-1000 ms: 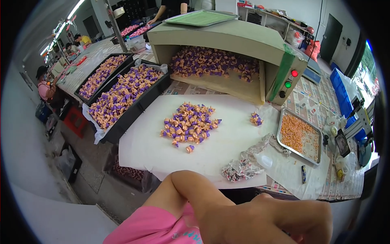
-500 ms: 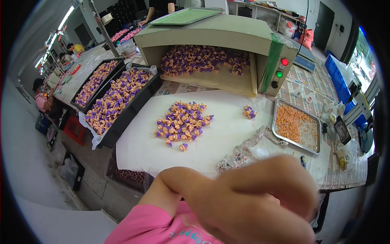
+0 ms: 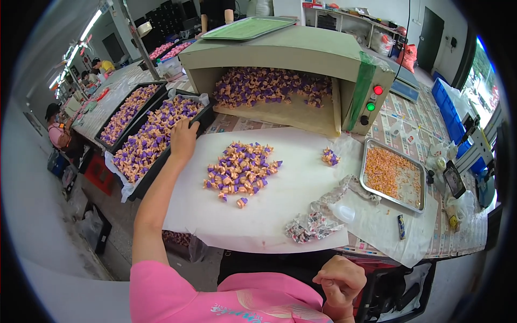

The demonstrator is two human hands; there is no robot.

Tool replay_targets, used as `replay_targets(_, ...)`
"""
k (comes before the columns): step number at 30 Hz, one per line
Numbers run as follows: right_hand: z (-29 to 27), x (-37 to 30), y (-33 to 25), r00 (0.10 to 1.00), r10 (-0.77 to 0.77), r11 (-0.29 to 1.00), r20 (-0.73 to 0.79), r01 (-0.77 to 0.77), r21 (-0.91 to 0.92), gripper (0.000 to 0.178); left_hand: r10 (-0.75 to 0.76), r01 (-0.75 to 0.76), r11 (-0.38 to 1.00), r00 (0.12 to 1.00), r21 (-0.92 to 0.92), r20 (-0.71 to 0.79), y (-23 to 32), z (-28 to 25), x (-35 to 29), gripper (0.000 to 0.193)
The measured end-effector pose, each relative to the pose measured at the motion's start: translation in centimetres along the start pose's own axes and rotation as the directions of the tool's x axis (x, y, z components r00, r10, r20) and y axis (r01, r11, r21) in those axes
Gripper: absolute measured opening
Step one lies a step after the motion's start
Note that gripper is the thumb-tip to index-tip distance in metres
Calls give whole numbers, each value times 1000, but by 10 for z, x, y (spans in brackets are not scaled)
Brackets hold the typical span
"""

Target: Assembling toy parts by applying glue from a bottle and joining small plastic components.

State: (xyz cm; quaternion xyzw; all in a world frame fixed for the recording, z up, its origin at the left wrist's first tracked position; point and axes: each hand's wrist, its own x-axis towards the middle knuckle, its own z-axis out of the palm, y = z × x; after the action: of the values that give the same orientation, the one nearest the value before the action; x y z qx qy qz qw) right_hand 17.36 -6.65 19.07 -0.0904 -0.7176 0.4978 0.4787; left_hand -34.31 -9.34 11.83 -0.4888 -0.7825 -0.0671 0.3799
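Note:
My left hand is at the right long side of the nearer black tray, its fingers curled over the rim beside small orange-and-purple pieces that fill the tray. Its fingertips are partly hidden. Close to my body, below the table's front edge, my right hand is closed with fingers bent in; whether anything is inside does not show. A loose pile of the same pieces lies on white paper, with one stray piece in front. A small cluster sits apart to the right.
A beige machine with an open front holds many more pieces. A metal tray of orange bits stands to the right, beside a crumpled cloth. Another filled black tray lies farther left. A phone on a stand is at far right.
My arms, blurred and crossed close before the camera, have come apart. The left has reached out to the black tray; the right hand has dropped to my body. The pile looks the same.

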Motion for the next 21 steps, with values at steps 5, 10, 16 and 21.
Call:
replay_targets(5,9,18,18,999,41,999,28,-42,5,19,0,-15,996,986,84,169,-17,17,3,34)
replay_targets(10,18,28,22,994,101,995,37,-100,-14,8,-62,40,982,991,183,117,-27,12,5,32)
replay_targets(16,5,33,35,985,167,984,-32,-169,-58,8,-119,93,978,984,187,133,-22,40,21,31)
replay_targets(21,-17,30,45,985,169,985,27,-168,-45,12,-87,56,967,990,250,114,-20,62,18,32)
